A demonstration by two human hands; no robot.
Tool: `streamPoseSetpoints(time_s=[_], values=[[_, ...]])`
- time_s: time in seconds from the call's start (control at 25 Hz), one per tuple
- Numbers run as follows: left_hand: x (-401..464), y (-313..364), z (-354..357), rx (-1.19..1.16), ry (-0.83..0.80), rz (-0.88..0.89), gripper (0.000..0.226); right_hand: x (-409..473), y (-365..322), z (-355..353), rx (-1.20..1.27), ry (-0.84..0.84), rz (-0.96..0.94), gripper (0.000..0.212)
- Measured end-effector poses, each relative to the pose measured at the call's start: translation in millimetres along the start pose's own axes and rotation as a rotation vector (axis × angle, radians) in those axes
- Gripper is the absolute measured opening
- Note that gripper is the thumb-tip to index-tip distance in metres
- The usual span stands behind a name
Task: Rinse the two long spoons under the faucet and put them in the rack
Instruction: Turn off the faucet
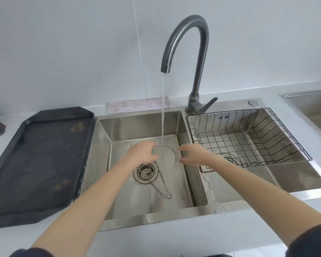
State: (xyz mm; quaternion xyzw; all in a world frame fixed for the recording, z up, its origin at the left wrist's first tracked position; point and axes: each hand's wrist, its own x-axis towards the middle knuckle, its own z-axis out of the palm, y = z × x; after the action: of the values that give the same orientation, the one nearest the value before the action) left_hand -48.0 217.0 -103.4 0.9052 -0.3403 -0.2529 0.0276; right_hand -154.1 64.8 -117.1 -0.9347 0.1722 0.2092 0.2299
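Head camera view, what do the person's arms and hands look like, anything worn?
Both forearms are bare. A dark sleeve is pushed up near each elbow at the bottom corners. The left hand and right hand show no gloves; rings or a watch are not visible.

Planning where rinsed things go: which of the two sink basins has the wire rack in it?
The right basin, beside the faucet base, holds the wire rack. The left basin holds only utensils and takes the running water.
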Motion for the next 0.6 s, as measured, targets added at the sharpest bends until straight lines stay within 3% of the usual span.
streamPoseSetpoints(time_s=[0.6], values=[[17,118,-86,-0.035,0.291,0.214,0.055,-37,66,-77,0.102,0.367,0.005,0.041]])
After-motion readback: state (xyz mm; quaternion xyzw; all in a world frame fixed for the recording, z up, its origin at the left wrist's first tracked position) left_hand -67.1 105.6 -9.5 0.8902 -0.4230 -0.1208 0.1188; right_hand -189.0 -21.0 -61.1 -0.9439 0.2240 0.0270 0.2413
